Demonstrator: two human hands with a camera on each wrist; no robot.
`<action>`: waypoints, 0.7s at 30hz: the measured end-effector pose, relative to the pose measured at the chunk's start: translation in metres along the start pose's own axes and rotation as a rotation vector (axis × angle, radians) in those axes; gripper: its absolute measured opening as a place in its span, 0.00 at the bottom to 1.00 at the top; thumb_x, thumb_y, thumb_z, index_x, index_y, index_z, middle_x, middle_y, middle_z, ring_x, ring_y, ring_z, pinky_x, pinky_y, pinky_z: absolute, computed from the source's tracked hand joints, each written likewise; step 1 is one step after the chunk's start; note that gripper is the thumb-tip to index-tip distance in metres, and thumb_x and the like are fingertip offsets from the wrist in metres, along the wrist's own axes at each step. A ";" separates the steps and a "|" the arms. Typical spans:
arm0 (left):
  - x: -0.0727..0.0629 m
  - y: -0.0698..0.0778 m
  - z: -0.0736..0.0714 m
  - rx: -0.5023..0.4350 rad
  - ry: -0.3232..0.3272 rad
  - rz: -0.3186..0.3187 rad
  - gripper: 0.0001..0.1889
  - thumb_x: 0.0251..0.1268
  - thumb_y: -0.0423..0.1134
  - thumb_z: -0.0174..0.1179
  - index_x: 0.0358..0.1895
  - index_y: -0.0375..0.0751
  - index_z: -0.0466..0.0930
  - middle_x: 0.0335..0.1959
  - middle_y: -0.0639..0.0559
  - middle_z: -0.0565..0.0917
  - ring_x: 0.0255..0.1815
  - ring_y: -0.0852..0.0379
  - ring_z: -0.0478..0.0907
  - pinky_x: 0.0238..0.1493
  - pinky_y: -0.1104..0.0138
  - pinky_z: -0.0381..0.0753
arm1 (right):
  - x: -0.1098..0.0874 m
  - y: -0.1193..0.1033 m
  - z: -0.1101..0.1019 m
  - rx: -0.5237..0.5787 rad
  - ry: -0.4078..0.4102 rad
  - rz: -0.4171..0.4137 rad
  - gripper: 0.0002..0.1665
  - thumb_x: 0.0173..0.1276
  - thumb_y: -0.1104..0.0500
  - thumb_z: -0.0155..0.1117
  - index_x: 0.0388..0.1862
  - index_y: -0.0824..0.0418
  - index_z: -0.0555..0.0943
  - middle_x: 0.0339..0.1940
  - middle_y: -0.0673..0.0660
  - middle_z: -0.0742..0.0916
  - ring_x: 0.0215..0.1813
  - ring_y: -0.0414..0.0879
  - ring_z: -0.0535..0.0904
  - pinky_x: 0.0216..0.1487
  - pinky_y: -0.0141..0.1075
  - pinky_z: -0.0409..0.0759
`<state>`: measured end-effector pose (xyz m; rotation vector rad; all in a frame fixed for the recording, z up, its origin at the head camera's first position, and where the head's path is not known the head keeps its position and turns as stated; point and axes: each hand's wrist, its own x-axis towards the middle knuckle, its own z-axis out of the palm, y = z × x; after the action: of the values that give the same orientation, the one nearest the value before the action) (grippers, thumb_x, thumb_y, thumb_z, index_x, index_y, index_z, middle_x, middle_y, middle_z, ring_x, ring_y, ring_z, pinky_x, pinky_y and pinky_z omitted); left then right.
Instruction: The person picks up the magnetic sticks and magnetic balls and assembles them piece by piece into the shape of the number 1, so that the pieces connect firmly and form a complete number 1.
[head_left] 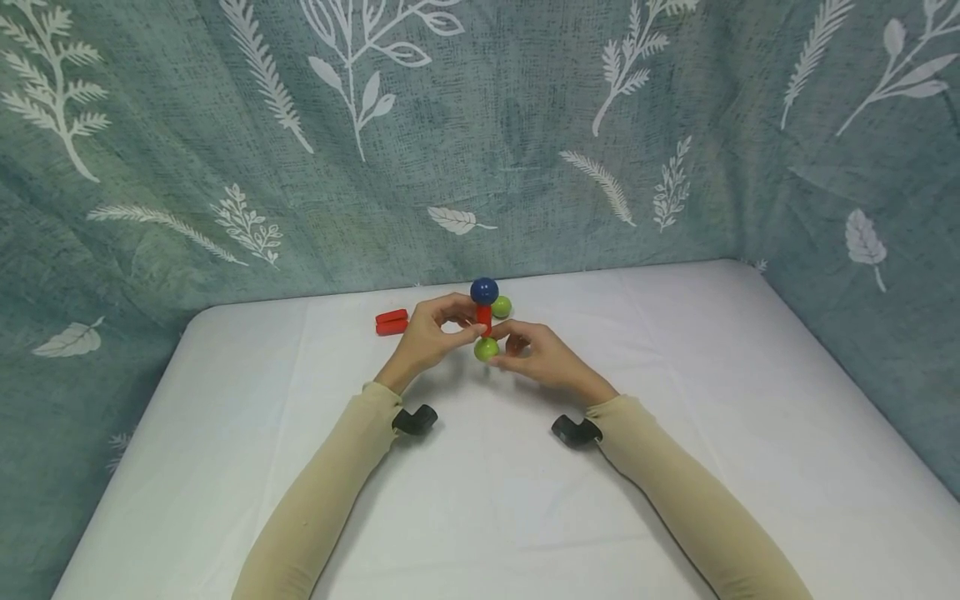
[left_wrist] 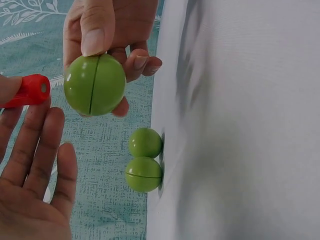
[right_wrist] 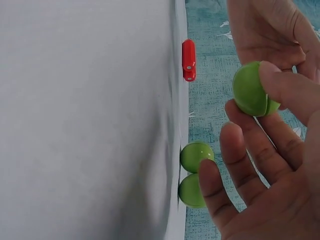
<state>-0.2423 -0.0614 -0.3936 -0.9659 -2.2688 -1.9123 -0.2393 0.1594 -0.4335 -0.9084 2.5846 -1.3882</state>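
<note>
My left hand (head_left: 437,329) pinches a short red rod (head_left: 483,318) between thumb and fingers. A dark blue ball (head_left: 484,291) sits at the rod's upper end. The rod's other end, with a small hole, faces a green ball (left_wrist: 95,85) in the left wrist view, and a gap shows between them. That grooved green ball (right_wrist: 250,89) is held between the thumb and fingertips of my right hand (head_left: 542,357), just below the rod in the head view. The blue ball is out of sight in both wrist views.
Two more green balls (left_wrist: 144,159) rest side by side on the white-covered table (head_left: 487,517), near its back edge. Two red rods (head_left: 392,322) lie together left of my left hand. A green leaf-patterned cloth (head_left: 510,150) hangs behind. Black wrist cameras (head_left: 576,432) stick out from both sleeves.
</note>
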 end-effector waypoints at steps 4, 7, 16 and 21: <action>0.000 0.001 0.000 0.002 -0.008 -0.007 0.13 0.59 0.25 0.65 0.48 0.27 0.81 0.42 0.32 0.84 0.41 0.62 0.80 0.50 0.55 0.80 | 0.000 0.000 0.001 -0.001 0.006 0.000 0.19 0.63 0.59 0.71 0.53 0.58 0.81 0.37 0.57 0.84 0.35 0.46 0.77 0.41 0.39 0.77; 0.000 0.001 0.000 -0.001 -0.005 -0.017 0.13 0.59 0.25 0.65 0.47 0.26 0.81 0.41 0.33 0.84 0.40 0.63 0.80 0.50 0.59 0.80 | 0.000 -0.001 0.001 -0.001 0.012 0.003 0.19 0.63 0.59 0.72 0.53 0.58 0.81 0.38 0.58 0.84 0.35 0.46 0.77 0.42 0.42 0.77; 0.004 -0.031 0.002 -0.013 0.000 0.002 0.13 0.57 0.26 0.67 0.47 0.32 0.83 0.40 0.40 0.85 0.39 0.59 0.80 0.49 0.53 0.80 | 0.001 -0.006 0.000 -0.023 0.051 0.022 0.19 0.61 0.57 0.73 0.51 0.56 0.81 0.33 0.54 0.83 0.34 0.47 0.76 0.40 0.43 0.75; 0.003 -0.033 0.001 -0.021 -0.002 0.023 0.13 0.58 0.28 0.68 0.47 0.34 0.83 0.41 0.41 0.86 0.41 0.54 0.81 0.50 0.46 0.79 | 0.001 -0.009 0.000 -0.036 0.061 0.034 0.19 0.61 0.57 0.73 0.51 0.56 0.81 0.32 0.54 0.82 0.34 0.48 0.76 0.40 0.44 0.74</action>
<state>-0.2595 -0.0613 -0.4215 -0.9925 -2.2330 -1.9313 -0.2360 0.1550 -0.4264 -0.8352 2.6642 -1.3869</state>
